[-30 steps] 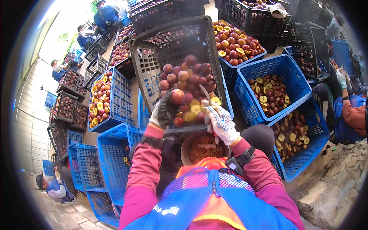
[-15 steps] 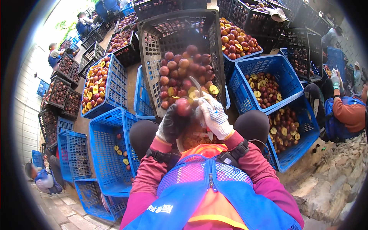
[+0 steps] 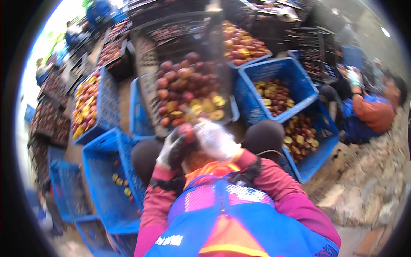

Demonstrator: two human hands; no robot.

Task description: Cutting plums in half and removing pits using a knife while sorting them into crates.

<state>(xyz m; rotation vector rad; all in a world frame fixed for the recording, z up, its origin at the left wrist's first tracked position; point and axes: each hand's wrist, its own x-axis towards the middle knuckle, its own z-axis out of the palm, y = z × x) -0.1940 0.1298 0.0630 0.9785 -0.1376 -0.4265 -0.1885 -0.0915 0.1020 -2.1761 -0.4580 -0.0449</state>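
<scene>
- Head view: blue crates [image 3: 100, 160] crowd the ground.
- Left hand [image 3: 172, 147] grips a red plum [image 3: 186, 132] at the black crate's [image 3: 147, 85] near edge.
- Right hand [image 3: 217, 139], blurred, is just beside it; its grip I cannot tell.

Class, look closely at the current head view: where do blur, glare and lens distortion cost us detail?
In the head view, the right hand is badly smeared, its grip unreadable; in the head view, the left hand and its red fruit look soft too; in the head view, glare washes out the upper left, and the fisheye image falls to black at the corners.
</scene>
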